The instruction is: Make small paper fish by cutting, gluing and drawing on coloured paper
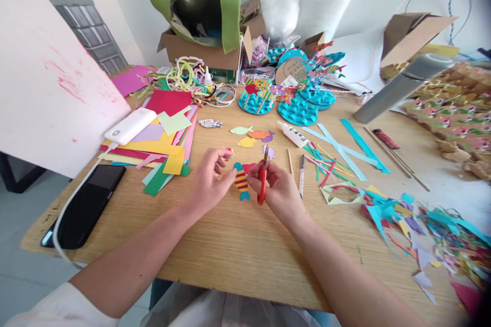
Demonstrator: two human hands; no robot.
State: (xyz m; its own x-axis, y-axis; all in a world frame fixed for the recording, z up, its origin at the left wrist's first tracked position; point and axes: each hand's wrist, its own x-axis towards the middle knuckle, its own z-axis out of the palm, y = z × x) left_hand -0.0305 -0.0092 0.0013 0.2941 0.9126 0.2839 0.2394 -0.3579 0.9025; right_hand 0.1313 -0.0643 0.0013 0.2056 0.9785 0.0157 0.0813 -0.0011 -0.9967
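A paper fish (pixel 241 182) with red and yellow stripes and a blue head and tail is between my hands, close to the table's middle. My left hand (pixel 210 178) is to its left, thumb tip at the fish's edge and the other fingers apart from the thumb. Red-handled scissors (pixel 262 184) are gripped in my right hand (pixel 282 188), blades pointing away from me. The right fingertips reach the fish's right edge; whether they pinch it, I cannot tell. Just beyond lie plain paper fish: green (pixel 241 130), yellow (pixel 246 142) and orange (pixel 259 134).
Coloured paper (pixel 171 99), a white power bank (pixel 130 126) and a phone (pixel 90 204) lie left. A glue bottle (pixel 293 134), pen (pixel 302 176), paper strips (pixel 341 145) and scraps (pixel 414 227) are right. A grey flask (pixel 399 89) and blue scalloped discs (pixel 301 110) are farther back.
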